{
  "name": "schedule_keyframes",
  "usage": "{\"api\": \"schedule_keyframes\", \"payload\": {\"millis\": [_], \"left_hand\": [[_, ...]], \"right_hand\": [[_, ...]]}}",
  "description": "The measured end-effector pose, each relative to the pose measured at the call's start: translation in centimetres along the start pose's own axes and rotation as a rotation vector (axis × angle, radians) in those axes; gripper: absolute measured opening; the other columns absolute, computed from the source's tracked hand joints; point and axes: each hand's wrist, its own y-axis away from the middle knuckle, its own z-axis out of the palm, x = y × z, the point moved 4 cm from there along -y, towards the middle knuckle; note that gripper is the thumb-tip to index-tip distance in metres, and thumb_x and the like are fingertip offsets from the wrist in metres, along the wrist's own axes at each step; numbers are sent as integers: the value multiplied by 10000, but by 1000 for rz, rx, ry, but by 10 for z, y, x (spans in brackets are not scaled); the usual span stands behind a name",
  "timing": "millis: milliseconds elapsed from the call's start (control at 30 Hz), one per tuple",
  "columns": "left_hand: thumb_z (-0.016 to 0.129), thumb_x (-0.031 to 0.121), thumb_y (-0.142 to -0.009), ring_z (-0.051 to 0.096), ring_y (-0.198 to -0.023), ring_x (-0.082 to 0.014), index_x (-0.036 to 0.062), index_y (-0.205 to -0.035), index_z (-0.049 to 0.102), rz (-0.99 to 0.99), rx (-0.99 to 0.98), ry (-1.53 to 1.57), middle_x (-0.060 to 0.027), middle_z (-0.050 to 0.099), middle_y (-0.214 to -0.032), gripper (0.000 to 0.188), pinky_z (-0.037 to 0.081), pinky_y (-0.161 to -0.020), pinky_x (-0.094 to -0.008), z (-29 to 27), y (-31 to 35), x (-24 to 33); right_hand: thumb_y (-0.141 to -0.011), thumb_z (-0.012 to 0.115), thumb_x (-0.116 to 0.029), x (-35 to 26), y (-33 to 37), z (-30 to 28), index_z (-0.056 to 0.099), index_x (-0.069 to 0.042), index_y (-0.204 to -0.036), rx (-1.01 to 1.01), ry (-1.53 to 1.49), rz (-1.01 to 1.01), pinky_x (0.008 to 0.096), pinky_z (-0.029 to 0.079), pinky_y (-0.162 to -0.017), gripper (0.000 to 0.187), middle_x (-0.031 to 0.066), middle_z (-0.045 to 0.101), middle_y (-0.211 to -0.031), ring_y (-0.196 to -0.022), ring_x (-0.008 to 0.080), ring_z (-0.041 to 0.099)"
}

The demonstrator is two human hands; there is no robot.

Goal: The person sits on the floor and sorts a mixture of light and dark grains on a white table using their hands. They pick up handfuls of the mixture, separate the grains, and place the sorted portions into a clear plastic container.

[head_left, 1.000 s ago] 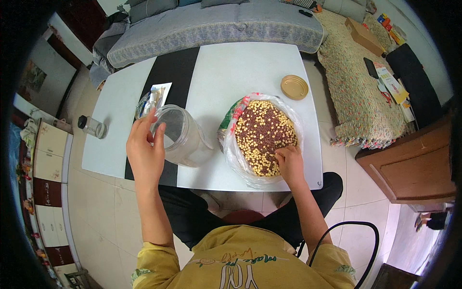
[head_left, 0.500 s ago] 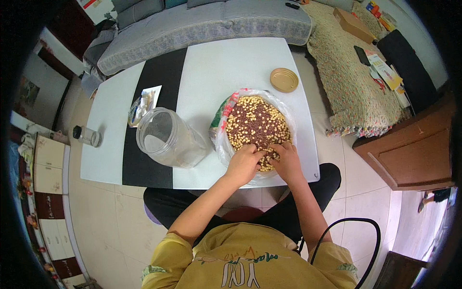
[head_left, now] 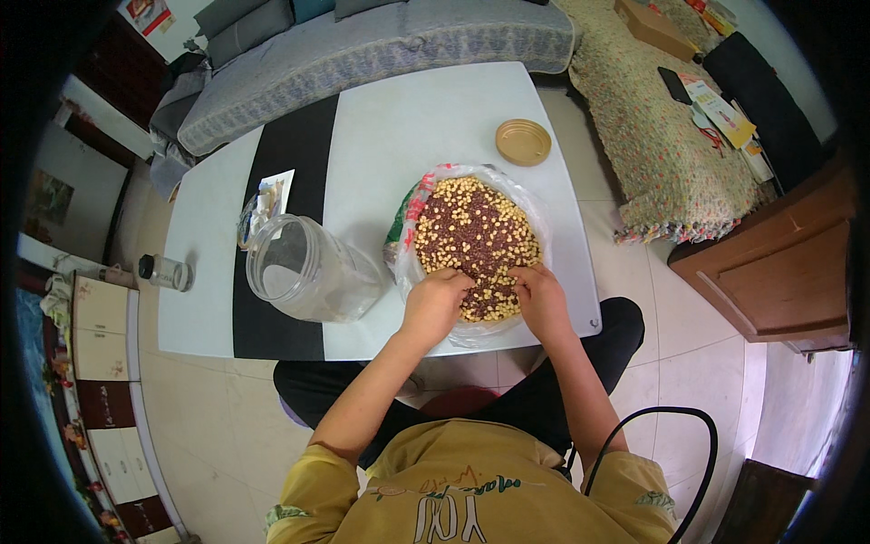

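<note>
Since a second ago, left hand (head_left: 435,304) left jar (head_left: 308,269) for the beans (head_left: 476,236) beside right hand (head_left: 541,299) — fingers curled in, fingertips hidden; grip indiscernible.

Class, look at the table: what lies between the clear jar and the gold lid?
In the head view, the bag of mixed beans lies between the jar and the lid.

clear jar (head_left: 308,270), gold lid (head_left: 523,141), sofa (head_left: 381,50)
</note>
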Motion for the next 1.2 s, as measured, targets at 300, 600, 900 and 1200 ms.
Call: {"api": "schedule_keyframes", "payload": {"millis": [300, 600, 900, 1200], "left_hand": [[707, 66, -645, 581, -879, -286, 50, -819, 661, 53, -178, -124, -102, 571, -859, 181, 490, -737, -377, 12, 12, 5], [690, 87, -674, 584, -825, -282, 60, -752, 654, 20, -65, -20, -91, 557, -796, 90, 485, -690, -384, 13, 12, 8], [649, 69, -722, 582, -782, -307, 50, -748, 585, -15, -42, 21, -110, 566, -786, 71, 475, -669, -400, 10, 15, 0], [666, 14, -725, 597, -764, -307, 39, -837, 579, -75, 18, 81, -114, 595, -815, 144, 475, -656, -377, -4, 13, -7]], "right_hand": [[-717, 615, 29, 0, 3, 2, 669, -57, -904, -103, 39, 4, 383, 475, -755, 214, 136, 592, -873, -858, 316, 571], [-696, 635, 23, -1, 3, 1, 670, -56, -880, -108, 27, 41, 394, 473, -791, 203, 144, 595, -905, -904, 331, 567], [-686, 639, 19, -4, 1, 4, 662, -66, -899, -137, 83, 25, 394, 470, -812, 230, 143, 580, -920, -915, 332, 562], [-684, 651, 7, -6, -2, 6, 632, -69, -858, -144, 89, 77, 396, 470, -804, 191, 125, 570, -909, -916, 324, 561]]}}
